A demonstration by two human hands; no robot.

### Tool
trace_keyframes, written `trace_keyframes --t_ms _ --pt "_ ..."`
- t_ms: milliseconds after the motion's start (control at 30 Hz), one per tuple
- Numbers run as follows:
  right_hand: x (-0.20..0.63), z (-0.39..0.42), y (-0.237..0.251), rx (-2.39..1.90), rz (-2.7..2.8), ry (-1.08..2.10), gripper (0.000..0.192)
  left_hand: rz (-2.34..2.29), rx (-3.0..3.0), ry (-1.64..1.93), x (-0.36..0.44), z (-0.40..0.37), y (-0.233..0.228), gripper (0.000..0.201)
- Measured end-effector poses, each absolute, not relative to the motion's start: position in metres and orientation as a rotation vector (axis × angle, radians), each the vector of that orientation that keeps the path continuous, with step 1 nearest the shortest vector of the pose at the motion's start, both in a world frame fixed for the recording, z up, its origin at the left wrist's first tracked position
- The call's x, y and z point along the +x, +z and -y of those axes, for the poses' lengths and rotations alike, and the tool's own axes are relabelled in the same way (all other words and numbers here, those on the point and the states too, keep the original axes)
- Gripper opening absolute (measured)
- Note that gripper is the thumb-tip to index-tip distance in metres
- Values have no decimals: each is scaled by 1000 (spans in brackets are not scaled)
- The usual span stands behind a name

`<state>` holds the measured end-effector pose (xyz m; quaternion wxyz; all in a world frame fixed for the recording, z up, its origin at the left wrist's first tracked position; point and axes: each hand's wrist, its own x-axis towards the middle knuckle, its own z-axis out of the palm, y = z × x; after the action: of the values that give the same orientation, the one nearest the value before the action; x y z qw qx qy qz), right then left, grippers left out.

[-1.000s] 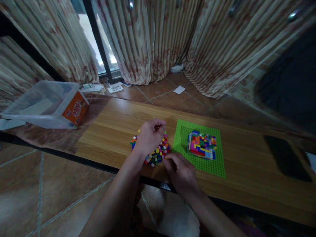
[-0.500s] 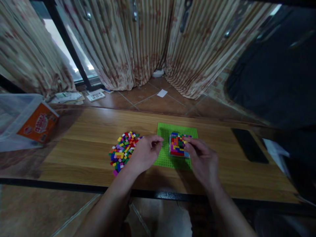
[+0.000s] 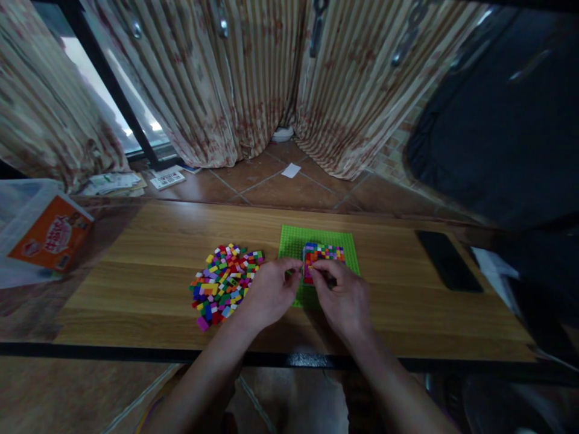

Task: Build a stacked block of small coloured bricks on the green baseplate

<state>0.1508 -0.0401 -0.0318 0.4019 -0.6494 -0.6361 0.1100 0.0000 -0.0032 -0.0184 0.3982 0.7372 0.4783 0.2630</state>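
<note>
A green studded baseplate (image 3: 289, 238) lies on the wooden table, and a block built of multicoloured toy bricks (image 3: 333, 250) stands on it. My left hand (image 3: 274, 292) is closed in a pinch at the block's left side; whatever its fingertips hold is too small to make out. Over the front left part of the block, my right hand (image 3: 346, 295) pinches with thumb and forefinger, a speck of yellow like a small brick showing at the tips. The two hands' fingertips are close together. My right hand covers much of the block. Left of my left hand spreads a pile of loose bricks (image 3: 226, 274).
A clear plastic tub with an orange label (image 3: 56, 235) stands at the far left. To the right lie a black phone (image 3: 449, 260) and white paper (image 3: 491, 274). Striped curtains (image 3: 253, 78) hang beyond the table (image 3: 149, 271), whose dark edge (image 3: 298, 360) runs nearest me.
My right hand has moved left across the brick block, toward my left hand. My left hand has stayed near the block's left side. The whole view has shifted slightly.
</note>
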Motion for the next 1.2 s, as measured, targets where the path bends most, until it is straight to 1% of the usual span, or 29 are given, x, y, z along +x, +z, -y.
trace_keyframes --t_ms 267,533,733,933,1200 --pt "147 36 -37 -1631 1708 144 18 -1174 1890 608 3 7 -13 32" --pt "151 43 -36 -1602 1665 149 15 -1221 1911 578 4 11 -12 30" --pt "152 46 -38 -1540 1710 116 21 -1230 1926 590 5 11 -12 30" --pt "150 47 -42 -1566 1769 46 23 -1223 1950 582 5 12 -11 34" --pt "147 48 -45 -1551 1783 19 26 -1261 2026 543 7 14 -10 30"
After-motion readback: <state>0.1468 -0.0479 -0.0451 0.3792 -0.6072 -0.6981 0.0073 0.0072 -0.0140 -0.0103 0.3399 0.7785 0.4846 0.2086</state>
